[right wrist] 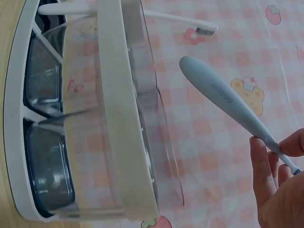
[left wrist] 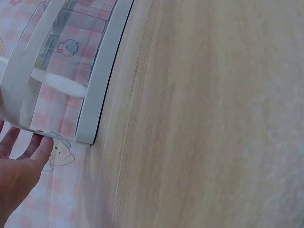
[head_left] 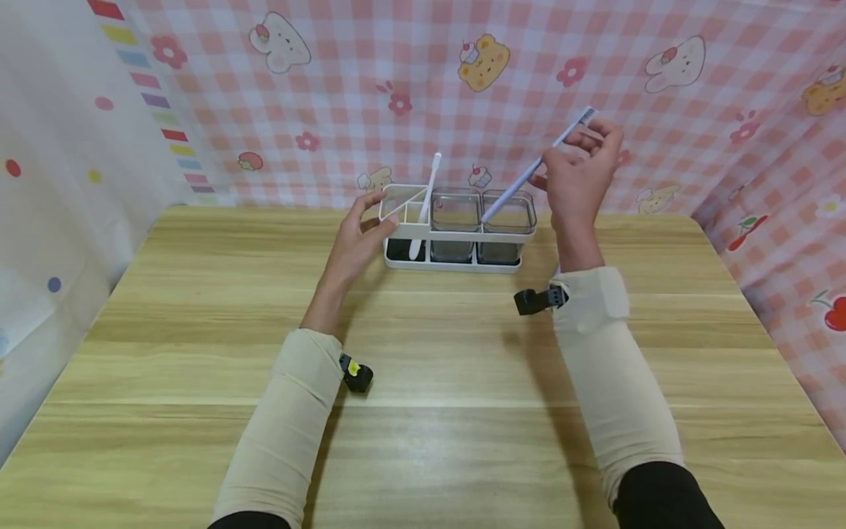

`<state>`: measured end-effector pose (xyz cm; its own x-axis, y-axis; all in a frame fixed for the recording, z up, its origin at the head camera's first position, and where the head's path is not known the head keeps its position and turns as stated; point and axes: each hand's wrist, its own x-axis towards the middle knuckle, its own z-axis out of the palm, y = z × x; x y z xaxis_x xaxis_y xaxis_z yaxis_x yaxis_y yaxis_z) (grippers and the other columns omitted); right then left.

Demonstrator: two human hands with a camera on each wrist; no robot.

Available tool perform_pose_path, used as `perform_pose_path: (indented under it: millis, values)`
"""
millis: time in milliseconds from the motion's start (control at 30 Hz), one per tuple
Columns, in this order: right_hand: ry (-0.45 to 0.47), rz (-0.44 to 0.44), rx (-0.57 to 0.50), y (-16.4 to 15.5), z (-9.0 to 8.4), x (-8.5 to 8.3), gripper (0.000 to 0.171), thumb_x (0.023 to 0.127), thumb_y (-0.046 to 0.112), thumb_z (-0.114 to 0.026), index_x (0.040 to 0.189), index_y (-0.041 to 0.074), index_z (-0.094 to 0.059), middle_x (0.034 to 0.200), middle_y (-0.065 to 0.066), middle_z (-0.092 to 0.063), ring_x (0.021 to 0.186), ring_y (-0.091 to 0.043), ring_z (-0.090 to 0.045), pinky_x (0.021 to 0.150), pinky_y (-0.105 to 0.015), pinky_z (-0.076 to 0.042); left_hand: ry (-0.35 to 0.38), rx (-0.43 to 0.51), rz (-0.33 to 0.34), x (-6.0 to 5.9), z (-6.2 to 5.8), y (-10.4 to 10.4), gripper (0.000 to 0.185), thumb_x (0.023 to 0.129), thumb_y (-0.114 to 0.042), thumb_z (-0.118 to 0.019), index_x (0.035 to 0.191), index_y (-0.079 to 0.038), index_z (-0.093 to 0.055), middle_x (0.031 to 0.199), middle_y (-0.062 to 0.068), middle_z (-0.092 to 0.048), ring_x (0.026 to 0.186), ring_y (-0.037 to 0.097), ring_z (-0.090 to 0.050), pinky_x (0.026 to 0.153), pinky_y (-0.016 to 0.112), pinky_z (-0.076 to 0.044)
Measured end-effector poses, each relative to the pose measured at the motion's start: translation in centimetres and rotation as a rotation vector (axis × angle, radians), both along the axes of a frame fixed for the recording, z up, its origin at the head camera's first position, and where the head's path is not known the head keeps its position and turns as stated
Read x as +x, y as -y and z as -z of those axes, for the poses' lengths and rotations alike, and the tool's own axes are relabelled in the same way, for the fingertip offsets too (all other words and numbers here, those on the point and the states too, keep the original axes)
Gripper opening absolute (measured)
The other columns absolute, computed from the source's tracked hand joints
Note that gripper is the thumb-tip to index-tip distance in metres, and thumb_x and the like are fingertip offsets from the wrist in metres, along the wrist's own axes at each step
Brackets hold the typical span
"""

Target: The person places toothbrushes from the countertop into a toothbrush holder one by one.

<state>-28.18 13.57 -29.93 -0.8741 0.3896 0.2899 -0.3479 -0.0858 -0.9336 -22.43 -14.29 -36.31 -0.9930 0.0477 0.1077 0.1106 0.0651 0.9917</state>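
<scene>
The light blue toothbrush (head_left: 529, 175) slants above the white holder (head_left: 456, 229), its handle end low over the rim of the right-hand clear cup (head_left: 506, 213) and its bristle head raised up and to the right. The right hand (head_left: 581, 173) pinches it near the head, fingers and thumb curled round the thin neck; in the right wrist view the rounded handle end (right wrist: 223, 97) hangs free just beside the cup's rim, and I cannot tell whether it touches.

The holder stands at the far edge of the desk (head_left: 423, 382), against the pink checked backdrop (head_left: 463, 88). It has a divided section at its left end and two clear cups side by side, the middle cup (head_left: 454, 211) just left of the other. A white toothbrush (head_left: 424, 206) stands tilted in the left section, bristles uppermost.

The left hand (head_left: 360, 239) rests at the holder's left end, fingers mostly straight and apart, fingertips (left wrist: 40, 145) touching the white corner; the head view shows the thumb near the top rim.

Both forearms wear cream sleeves (head_left: 291, 433), each with a small black device (head_left: 355, 373) at the wrist.
</scene>
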Motion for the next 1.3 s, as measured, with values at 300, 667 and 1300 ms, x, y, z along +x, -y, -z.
perform_pose_path:
  millis: [300, 667, 1300]
  values:
    - [-0.001, -0.020, 0.025, 1.9, -0.6, 0.2, 0.052, 0.088, -0.009, -0.061, 0.131, 0.014, -0.043, 0.111, -0.004, -0.047, 0.064, -0.012, -0.046, 0.058, -0.031, -0.061, 0.008, 0.006, -0.007, 0.2, -0.2, 0.0, 0.054, 0.100, -0.010, -0.060, 0.150, -0.001, -0.042, 0.157, 0.015, -0.036, 0.135, 0.039, -0.045, 0.106, 0.044, -0.045]
    - [-0.060, -0.083, 0.028, 3.4, -1.4, 0.2, 0.048, 0.090, -0.005, -0.061, 0.129, 0.014, -0.039, 0.109, -0.004, -0.046, 0.066, -0.015, -0.047, 0.061, -0.032, -0.061, 0.001, 0.005, -0.021, -2.0, 2.6, 0.5, 0.055, 0.099, -0.016, -0.064, 0.150, -0.010, -0.045, 0.156, 0.008, -0.039, 0.134, 0.035, -0.048, 0.106, 0.045, -0.046]
    - [-0.097, -0.105, 0.199, 7.1, 0.0, -0.1, 0.049, 0.092, -0.004, -0.061, 0.130, 0.013, -0.036, 0.107, -0.001, -0.048, 0.080, -0.019, -0.060, 0.064, -0.034, -0.061, -0.020, 0.016, -0.025, -2.3, 3.0, 0.6, 0.054, 0.099, -0.017, -0.066, 0.148, -0.011, -0.047, 0.153, 0.007, -0.042, 0.131, 0.033, -0.050, 0.104, 0.043, -0.047]
